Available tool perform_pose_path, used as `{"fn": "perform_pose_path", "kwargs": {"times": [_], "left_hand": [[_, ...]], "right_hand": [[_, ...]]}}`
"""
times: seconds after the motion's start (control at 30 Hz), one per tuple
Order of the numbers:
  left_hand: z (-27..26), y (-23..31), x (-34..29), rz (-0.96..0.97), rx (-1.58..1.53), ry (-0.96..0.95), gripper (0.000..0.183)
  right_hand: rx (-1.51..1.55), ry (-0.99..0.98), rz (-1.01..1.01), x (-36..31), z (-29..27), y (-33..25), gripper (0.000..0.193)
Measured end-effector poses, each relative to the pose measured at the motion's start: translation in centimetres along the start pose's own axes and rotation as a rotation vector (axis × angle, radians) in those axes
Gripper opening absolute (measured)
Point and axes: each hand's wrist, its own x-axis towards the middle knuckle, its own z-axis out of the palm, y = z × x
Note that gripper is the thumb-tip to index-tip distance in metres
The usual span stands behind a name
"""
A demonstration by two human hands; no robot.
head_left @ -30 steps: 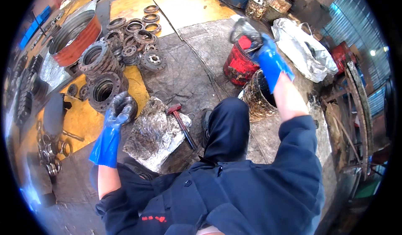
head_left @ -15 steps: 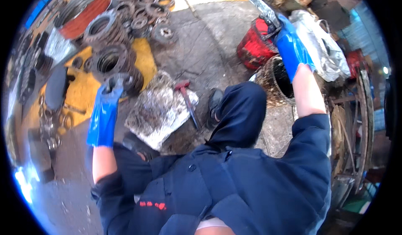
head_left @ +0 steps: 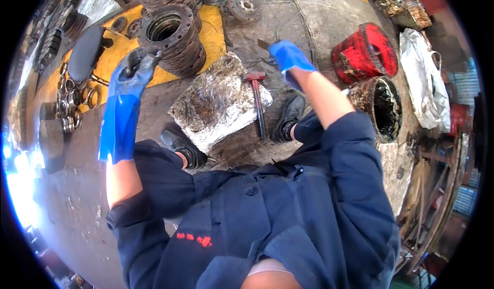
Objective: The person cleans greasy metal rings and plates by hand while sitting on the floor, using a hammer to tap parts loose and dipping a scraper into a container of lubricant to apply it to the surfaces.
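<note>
Both my hands wear blue rubber gloves. My left hand [head_left: 135, 68], its fingertips dark with grime, curls its fingers beside a stack of rusty flanged metal rings [head_left: 172, 37]; what lies in its fingers, if anything, I cannot make out. Over the floor right of the stack, my right hand [head_left: 289, 57] is closed on a flat-bladed metal tool [head_left: 263, 44], mostly hidden by the glove. Below and between the hands, a crumpled, dirty silvery block [head_left: 213, 103] lies on the floor. A red-headed hammer [head_left: 256, 91] rests at its right edge, by my shoe.
At the right stand a red bucket [head_left: 355, 57], a grimy open can [head_left: 378, 106] and a white sack [head_left: 424, 83]. More round metal parts [head_left: 243, 6] lie at the back. Small rings [head_left: 69, 98] and a grey oval part [head_left: 86, 55] sit on the left.
My right hand has swung left and down from above the red bucket, carrying the flat-bladed tool. The view has shifted; my left hand remains beside the ring stack.
</note>
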Motion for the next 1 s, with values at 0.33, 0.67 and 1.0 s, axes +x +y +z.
{"fn": "perform_pose_path", "kwargs": {"times": [0.33,0.67,1.0], "left_hand": [[-0.1,-3.6,0.3,0.131,0.002,0.004,0.030],[-1.0,-1.5,1.2,0.072,0.336,0.071,0.029],[-2.2,-3.4,4.5,-0.087,0.436,0.120,0.029]], "right_hand": [[-0.734,-0.100,0.449,1.9,12.0,14.3,0.036],[-0.460,-0.021,0.151,16.3,11.4,4.8,0.039],[-1.155,-0.061,-0.258,39.4,10.7,-5.5,0.037]]}}
